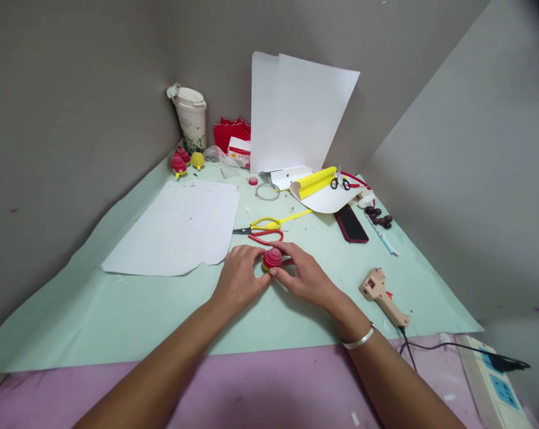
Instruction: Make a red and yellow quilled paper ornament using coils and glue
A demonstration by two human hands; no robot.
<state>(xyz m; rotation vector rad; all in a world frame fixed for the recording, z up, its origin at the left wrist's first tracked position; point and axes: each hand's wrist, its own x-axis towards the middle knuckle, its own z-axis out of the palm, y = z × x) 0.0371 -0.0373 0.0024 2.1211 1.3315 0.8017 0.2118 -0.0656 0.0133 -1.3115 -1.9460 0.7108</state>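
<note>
A small red domed paper piece with a yellow base (273, 258) sits on the pale green sheet (117, 316) at the middle. My left hand (240, 280) and my right hand (302, 275) close in on it from either side, fingertips pinching it between them. My right wrist wears a silver bangle (359, 339). Just beyond the hands lie yellow-handled scissors (262, 225) and red-handled scissors (267, 237).
A white sheet (180, 226) lies at left. A beige glue gun (382, 295) with a black cord lies at right near a power strip (492, 381). A dark phone (350, 223), rolled yellow paper (314, 182), a lidded cup (191, 119) and small finished paper pieces (180, 164) sit farther back.
</note>
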